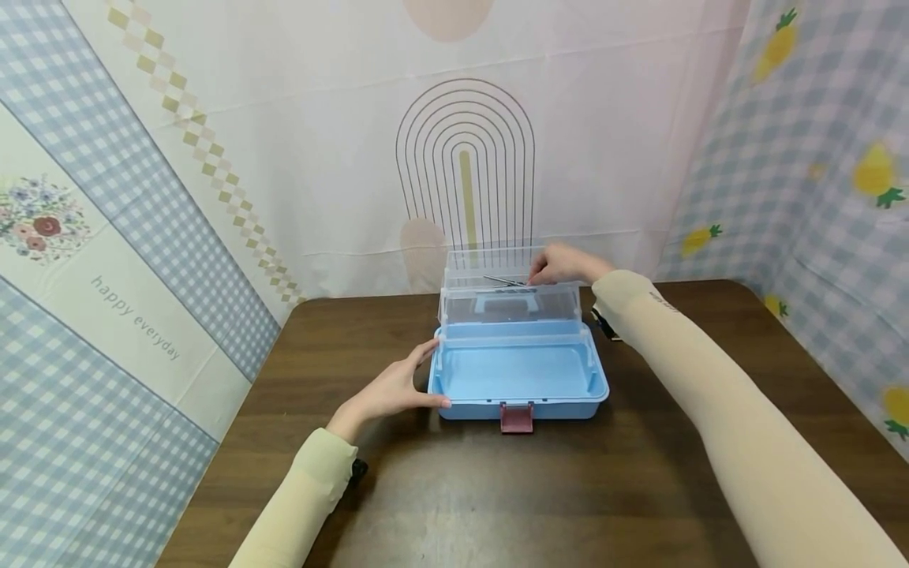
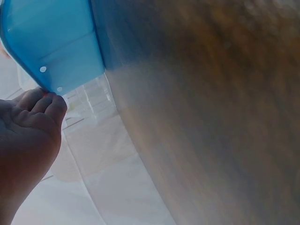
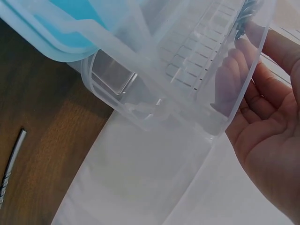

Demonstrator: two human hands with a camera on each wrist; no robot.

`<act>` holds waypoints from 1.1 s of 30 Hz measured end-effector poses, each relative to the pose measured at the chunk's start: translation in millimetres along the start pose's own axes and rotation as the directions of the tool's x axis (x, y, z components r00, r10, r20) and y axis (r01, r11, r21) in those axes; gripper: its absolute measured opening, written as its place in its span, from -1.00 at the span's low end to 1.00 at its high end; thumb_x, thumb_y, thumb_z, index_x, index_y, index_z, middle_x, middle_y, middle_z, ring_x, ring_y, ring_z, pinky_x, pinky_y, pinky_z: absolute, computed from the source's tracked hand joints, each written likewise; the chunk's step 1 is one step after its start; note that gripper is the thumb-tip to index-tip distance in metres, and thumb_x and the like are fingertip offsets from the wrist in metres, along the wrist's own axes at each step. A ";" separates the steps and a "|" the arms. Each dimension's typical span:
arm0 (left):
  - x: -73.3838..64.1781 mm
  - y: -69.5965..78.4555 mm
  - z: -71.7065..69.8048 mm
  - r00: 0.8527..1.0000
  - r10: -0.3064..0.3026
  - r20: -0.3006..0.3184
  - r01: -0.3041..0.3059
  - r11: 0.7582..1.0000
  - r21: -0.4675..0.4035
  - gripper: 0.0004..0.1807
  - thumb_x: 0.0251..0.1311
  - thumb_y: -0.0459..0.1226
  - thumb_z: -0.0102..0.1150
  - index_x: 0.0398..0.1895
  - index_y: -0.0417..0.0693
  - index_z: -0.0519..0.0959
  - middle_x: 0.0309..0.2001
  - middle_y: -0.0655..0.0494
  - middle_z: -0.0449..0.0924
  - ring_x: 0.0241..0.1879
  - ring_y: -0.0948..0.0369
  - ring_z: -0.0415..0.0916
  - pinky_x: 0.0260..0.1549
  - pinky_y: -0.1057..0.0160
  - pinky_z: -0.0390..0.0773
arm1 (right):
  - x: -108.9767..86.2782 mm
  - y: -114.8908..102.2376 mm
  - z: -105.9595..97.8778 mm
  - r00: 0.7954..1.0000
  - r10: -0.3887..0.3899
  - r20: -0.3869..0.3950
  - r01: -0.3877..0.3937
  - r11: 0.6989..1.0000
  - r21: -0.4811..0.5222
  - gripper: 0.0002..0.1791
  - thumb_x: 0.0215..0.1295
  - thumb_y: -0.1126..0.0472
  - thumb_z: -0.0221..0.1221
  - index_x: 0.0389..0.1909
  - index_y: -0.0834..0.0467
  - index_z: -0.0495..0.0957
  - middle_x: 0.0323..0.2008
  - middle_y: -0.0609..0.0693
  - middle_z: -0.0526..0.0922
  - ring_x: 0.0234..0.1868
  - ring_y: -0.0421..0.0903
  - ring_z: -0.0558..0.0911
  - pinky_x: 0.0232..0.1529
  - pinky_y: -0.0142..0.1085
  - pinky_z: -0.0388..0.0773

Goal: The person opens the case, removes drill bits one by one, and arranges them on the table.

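A light blue box with its clear lid and a clear upper tray raised at the back sits on the table. My left hand rests on the box's left end, thumb at the front corner and fingers farther back along the side. Over the raised tray, my right hand pinches thin metal drill bits, which show as a grey cluster by the fingertips in the right wrist view. Behind the clear wall, those fingertips are partly blurred. A pink latch hangs at the box front.
Another drill bit lies on the brown wooden table, to the box's right. A patterned cloth hangs close behind the table, and checked cloth hangs on the right side.
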State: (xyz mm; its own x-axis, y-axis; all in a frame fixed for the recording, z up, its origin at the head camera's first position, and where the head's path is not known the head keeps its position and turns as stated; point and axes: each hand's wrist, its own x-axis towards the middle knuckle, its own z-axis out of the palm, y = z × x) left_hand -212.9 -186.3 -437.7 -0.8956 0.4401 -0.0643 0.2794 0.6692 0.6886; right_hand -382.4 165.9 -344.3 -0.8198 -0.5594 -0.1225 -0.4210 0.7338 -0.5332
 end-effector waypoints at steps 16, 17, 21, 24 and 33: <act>0.6 -0.3 0.7 1.000 -0.019 -0.003 0.019 1.000 -0.002 0.25 -0.09 0.28 0.49 0.62 0.38 -0.05 0.56 0.18 0.08 0.49 0.13 0.12 0.35 -0.08 0.27 | 0.0 0.9 1.2 1.000 0.020 -0.007 -0.020 1.000 -0.013 -0.76 0.45 0.20 0.19 -0.07 0.30 0.66 -0.20 0.14 0.68 -0.24 0.01 0.61 -0.19 -0.15 0.56; 0.6 -0.2 0.7 1.000 -0.018 -0.003 0.018 1.000 -0.003 0.25 -0.09 0.28 0.49 0.62 0.37 -0.05 0.56 0.18 0.08 0.49 0.13 0.12 0.35 -0.08 0.27 | 0.3 1.0 1.1 1.000 0.019 -0.007 -0.019 1.000 -0.022 -0.75 0.45 0.19 0.19 -0.07 0.30 0.66 -0.19 0.13 0.68 -0.24 0.01 0.61 -0.19 -0.15 0.56; 0.7 -0.9 1.6 1.000 -0.016 -0.005 0.016 1.000 -0.001 0.25 -0.09 0.28 0.49 0.63 0.36 -0.05 0.56 0.16 0.09 0.49 0.13 0.12 0.35 -0.09 0.27 | 0.8 0.9 0.4 1.000 0.020 -0.001 -0.020 0.999 -0.039 -0.72 0.44 0.14 0.21 -0.07 0.29 0.67 -0.20 0.12 0.69 -0.24 0.01 0.61 -0.19 -0.14 0.56; 0.6 -1.3 2.1 1.000 -0.017 -0.006 0.017 1.000 -0.001 0.25 -0.09 0.28 0.49 0.62 0.38 -0.05 0.56 0.15 0.09 0.49 0.13 0.13 0.34 -0.09 0.27 | 0.7 0.4 0.2 1.000 0.022 0.002 -0.022 0.999 -0.037 -0.72 0.43 0.13 0.22 -0.08 0.29 0.68 -0.22 0.12 0.68 -0.24 0.02 0.61 -0.19 -0.14 0.56; 0.5 -1.5 1.6 1.000 -0.005 -0.001 0.005 1.000 0.004 0.25 -0.07 0.28 0.48 0.63 0.37 -0.07 0.56 0.22 0.06 0.49 0.14 0.12 0.35 -0.08 0.27 | 1.0 1.8 1.5 1.000 0.023 -0.006 -0.023 0.999 -0.037 -0.82 0.40 0.18 0.25 -0.18 0.24 0.68 -0.25 0.08 0.67 -0.27 -0.01 0.59 -0.21 -0.16 0.54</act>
State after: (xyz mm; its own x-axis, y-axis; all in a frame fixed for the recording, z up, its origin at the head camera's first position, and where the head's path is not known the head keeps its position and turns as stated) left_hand -213.2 -186.1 -439.9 -0.8973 0.4362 -0.0674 0.2760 0.6737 0.6856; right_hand -383.4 166.2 -346.6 -0.8316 -0.5400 -0.1299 -0.4160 0.7605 -0.4985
